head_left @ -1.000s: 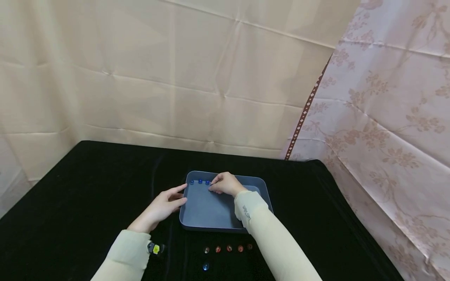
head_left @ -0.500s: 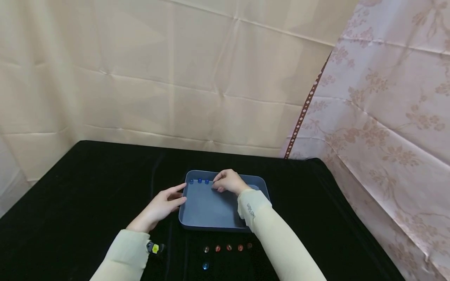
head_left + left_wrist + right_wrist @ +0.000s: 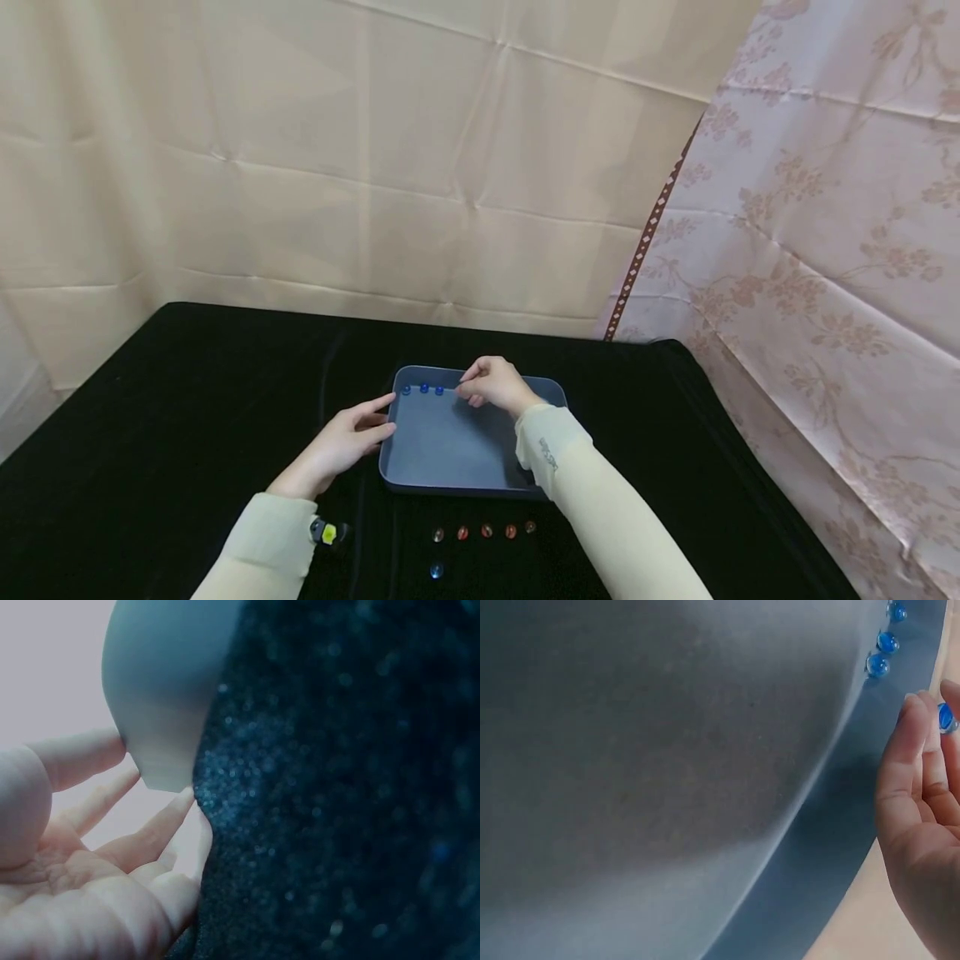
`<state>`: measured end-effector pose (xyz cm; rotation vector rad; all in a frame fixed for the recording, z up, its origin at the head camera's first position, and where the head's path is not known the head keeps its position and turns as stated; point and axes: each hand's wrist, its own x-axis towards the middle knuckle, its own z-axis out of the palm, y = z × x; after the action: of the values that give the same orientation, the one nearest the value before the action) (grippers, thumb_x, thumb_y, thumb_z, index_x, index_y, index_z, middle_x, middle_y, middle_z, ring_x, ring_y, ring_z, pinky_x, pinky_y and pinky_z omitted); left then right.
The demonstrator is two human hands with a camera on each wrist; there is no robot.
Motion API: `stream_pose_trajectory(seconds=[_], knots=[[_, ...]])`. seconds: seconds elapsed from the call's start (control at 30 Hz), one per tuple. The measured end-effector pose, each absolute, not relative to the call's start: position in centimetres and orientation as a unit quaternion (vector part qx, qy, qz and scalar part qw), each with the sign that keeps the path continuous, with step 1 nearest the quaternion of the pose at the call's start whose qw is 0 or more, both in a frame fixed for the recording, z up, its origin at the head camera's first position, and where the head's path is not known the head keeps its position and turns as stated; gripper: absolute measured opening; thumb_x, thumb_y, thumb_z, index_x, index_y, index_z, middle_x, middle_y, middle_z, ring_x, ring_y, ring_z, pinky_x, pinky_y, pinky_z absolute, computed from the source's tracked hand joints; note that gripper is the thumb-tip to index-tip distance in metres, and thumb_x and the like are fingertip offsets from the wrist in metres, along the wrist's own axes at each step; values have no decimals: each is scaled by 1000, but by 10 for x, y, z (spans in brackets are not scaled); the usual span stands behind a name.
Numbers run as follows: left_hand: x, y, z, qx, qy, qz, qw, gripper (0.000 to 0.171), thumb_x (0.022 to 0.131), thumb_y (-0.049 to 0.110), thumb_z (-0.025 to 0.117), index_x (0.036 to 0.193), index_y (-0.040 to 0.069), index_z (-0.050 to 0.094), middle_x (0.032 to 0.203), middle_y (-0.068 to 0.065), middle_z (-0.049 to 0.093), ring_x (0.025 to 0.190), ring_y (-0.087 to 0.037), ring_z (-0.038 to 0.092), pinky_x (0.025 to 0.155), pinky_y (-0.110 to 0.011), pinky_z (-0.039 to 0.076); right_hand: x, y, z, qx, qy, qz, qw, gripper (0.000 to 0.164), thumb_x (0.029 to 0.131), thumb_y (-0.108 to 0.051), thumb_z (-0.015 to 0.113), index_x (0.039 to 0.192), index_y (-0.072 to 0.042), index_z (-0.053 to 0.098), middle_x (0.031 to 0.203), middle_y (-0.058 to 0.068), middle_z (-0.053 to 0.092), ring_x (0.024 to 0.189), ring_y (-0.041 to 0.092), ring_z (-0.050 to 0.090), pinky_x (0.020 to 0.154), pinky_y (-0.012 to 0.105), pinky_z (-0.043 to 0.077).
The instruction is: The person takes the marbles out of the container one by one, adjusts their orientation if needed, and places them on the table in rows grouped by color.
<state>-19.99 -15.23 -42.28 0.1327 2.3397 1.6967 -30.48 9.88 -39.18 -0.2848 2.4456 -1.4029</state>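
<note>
A blue-grey tray [image 3: 450, 467] lies on the black cloth. Along its far left edge sit three blue marbles [image 3: 423, 388], also visible in the right wrist view as blue marbles [image 3: 887, 643] against the wall. My right hand [image 3: 495, 385] is over the tray's far side, just right of that row. Its fingers pinch another blue marble [image 3: 946, 718], seen only in the right wrist view. My left hand [image 3: 341, 446] is at the tray's left side. Its fairly straight fingertips touch the outer wall, as the left wrist view shows.
On the cloth in front of the tray, a row of several reddish and clear marbles [image 3: 487, 531] lies, with one blue marble [image 3: 437, 571] nearer me. A beige curtain [image 3: 300, 167] hangs behind the table; a floral curtain [image 3: 810, 250] hangs at the right.
My right hand has shifted a little to the right, away from the three marbles in the tray. My left hand stays at the tray's side.
</note>
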Motion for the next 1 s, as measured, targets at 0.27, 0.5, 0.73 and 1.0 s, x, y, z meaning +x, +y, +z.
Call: stream_pose_trajectory(seconds=[0.27,0.5,0.73,1.0], knots=[[-201,-151,-424,45,802,582,124,54,102,21,54,152,11,38,139,-27,51,123,-37,58,101,-49,53,-292,106,-377,-131,865,-462,146,13,90,-14,72,98,-5,67,93,10,76,72,16,67,72,28,59],[-200,-153,-423,48,802,582,126,54,102,21,54,153,11,38,141,-27,50,124,-38,57,101,-49,53,-282,108,-368,-144,865,-457,147,15,90,-14,72,101,-4,68,90,8,74,70,14,66,71,27,60],[-200,-154,-423,51,801,582,133,55,102,22,53,153,10,36,141,-28,49,124,-39,56,101,-49,53,-270,109,-362,-158,864,-451,159,16,89,-14,72,101,-4,68,86,7,71,72,17,67,73,32,60],[-200,-155,-423,54,799,584,134,55,102,22,53,153,10,36,141,-28,49,124,-39,56,101,-49,53,-259,115,-362,-170,860,-451,166,19,88,-15,73,103,-4,67,86,8,70,74,22,68,73,37,61]])
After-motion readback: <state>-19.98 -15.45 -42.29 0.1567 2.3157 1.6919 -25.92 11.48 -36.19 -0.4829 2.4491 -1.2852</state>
